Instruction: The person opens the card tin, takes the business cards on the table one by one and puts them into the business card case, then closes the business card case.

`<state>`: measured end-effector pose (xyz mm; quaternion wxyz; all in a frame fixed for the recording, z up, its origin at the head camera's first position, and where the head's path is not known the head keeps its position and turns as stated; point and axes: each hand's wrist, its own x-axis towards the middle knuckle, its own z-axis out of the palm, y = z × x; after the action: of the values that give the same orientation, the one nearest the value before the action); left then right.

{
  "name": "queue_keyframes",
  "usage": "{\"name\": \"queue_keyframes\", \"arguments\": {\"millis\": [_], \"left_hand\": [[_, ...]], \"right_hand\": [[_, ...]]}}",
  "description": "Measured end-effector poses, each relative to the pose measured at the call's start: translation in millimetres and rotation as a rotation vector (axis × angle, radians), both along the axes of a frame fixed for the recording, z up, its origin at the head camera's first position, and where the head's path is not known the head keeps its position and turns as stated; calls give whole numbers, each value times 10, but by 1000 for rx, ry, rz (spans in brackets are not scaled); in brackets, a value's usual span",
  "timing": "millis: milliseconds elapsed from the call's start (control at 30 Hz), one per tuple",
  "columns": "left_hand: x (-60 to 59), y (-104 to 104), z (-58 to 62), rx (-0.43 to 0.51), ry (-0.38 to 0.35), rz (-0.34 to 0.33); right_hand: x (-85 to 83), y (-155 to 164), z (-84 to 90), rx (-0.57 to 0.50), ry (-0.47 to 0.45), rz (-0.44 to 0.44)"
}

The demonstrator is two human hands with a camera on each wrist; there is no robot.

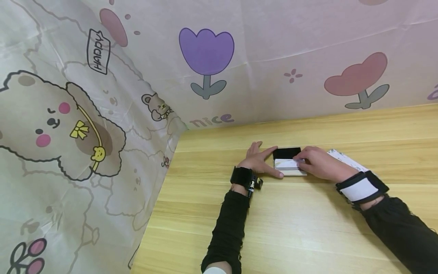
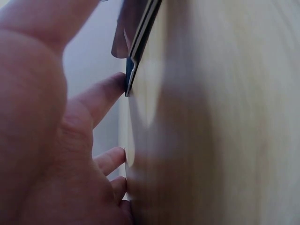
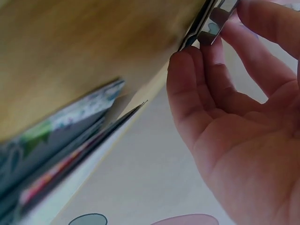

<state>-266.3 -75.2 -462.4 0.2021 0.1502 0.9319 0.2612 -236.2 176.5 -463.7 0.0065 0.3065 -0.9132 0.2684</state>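
Two hands are working at a small flat case [image 1: 289, 163], black at its far end and pale nearer the person, lying on the wooden table [image 1: 308, 228]. The left hand [image 1: 259, 160] is bracing it with straight fingers spread against its left edge. The right hand [image 1: 316, 163] is pinching what is probably its thin lid. Beneath that wrist a patterned booklet [image 1: 345, 160] is lying.

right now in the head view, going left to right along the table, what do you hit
Bear-print cloth → left hand → small black and white case → right hand → patterned paper under the right wrist.
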Motion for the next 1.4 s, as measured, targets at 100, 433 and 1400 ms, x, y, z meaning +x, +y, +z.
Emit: {"name": "queue_keyframes", "arguments": {"millis": [100,433,1400], "left_hand": [[-9,9,-2,-12,9,-14],[5,8,-3,5,16,-11],[6,-3,0,20,4,-22]], "right_hand": [[13,13,8,-3,0,8],[28,97,40,44,-24,-109],[73,243,289,24,71,-476]]}}
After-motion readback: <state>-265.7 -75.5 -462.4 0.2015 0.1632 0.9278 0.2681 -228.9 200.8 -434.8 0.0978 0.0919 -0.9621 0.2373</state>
